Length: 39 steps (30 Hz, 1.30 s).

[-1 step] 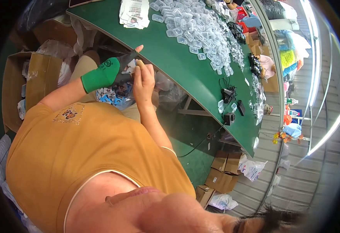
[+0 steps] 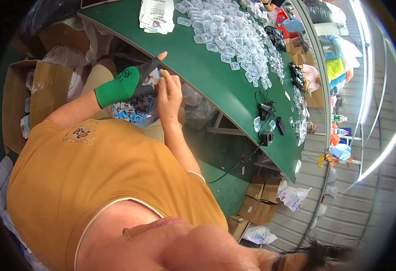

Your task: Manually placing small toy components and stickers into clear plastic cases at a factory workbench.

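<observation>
My left hand (image 2: 132,77) wears a green glove with dark fingers and a bare fingertip poking out. It is closed on a small printed card (image 2: 151,78), white with some blue and dark colour. Against the card's right side, my bare right hand (image 2: 169,95) has its thumb and fingers pinched together; what lies between its fingertips is too small to make out. Both hands are just off the near edge of a green table (image 2: 180,54). Below them, at my lap, lies a pile of small printed pieces (image 2: 137,110) in blue, white and dark colours.
Many clear plastic cases (image 2: 225,34) are heaped on the table, beside a stack of printed sheets (image 2: 157,16). Black adapters with cables (image 2: 266,135) lie farther right. An open cardboard box (image 2: 49,88) stands at left; more cartons (image 2: 259,203) sit on the floor.
My right hand has shifted very slightly, and a little more of the printed card shows between the hands. Nothing else has visibly moved.
</observation>
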{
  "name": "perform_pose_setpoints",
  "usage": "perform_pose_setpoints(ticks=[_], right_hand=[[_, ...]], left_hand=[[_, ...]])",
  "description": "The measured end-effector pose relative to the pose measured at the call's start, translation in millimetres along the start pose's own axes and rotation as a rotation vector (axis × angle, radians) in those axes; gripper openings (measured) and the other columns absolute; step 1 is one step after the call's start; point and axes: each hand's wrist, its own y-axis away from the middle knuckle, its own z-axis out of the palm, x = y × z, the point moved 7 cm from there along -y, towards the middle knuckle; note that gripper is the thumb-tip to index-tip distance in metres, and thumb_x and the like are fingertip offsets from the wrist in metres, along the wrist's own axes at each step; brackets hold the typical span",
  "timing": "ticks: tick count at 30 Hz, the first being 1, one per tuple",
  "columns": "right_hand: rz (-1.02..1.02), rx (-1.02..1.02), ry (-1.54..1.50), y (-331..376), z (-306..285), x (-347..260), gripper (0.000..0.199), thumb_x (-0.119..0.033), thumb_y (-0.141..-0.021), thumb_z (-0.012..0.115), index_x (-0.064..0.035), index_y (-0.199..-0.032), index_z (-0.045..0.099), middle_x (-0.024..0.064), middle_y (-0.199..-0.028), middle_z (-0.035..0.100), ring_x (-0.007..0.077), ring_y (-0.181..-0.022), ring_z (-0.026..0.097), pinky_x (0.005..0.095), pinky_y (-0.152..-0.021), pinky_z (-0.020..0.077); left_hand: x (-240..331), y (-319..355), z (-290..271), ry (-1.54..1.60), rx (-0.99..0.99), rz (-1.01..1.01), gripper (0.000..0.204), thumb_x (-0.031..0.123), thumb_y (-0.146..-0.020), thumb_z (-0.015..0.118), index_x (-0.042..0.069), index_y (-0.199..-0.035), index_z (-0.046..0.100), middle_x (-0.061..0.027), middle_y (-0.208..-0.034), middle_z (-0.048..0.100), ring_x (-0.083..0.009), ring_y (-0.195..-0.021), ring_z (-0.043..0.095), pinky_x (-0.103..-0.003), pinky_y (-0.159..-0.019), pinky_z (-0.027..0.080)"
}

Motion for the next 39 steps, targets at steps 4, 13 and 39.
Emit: perform_pose_setpoints(ticks=[4,13,39], right_hand=[[0.094,0.047,-0.047,3.5,-6.7,2.3,0.022,-0.001,-0.096,0.063,0.0032,-0.118,0.068,0.0106,-0.095,0.061,0.0229,-0.087,0.063,0.035,-0.077,0.0491],[0.003,-0.195,-0.002,-17.9,-12.3,10.0,0.023,-0.01,-0.098,0.067,0.0023,-0.117,0.069,0.0061,-0.099,0.067,0.0182,-0.093,0.065,0.0307,-0.082,0.0536],[0.222,0.017,-0.627,-6.2,12.2,38.0,0.045,0.002,-0.097,0.061,-0.0035,-0.138,0.045,0.0035,-0.111,0.059,0.0112,-0.1,0.059,0.0282,-0.093,0.0519]], left_hand=[[-11.5,0.4,-0.6,-0.05,0.059,0.088,0.103,0.006,-0.082,0.07,0.017,-0.167,0.013,-0.0105,-0.093,0.062,-0.02,-0.07,0.055,-0.034,-0.073,0.052],[-8.0,-9.0,-3.7,-0.071,-0.185,0.013,0.099,0.006,-0.083,0.07,0.016,-0.167,0.018,-0.0083,-0.096,0.064,-0.0181,-0.071,0.052,-0.032,-0.068,0.049],[11.9,-10.4,-12.5,0.332,-0.143,0.02,0.086,0.015,-0.074,0.087,0.008,-0.145,0.04,-0.0076,-0.123,0.06,-0.0172,-0.105,0.061,-0.034,-0.089,0.054]])
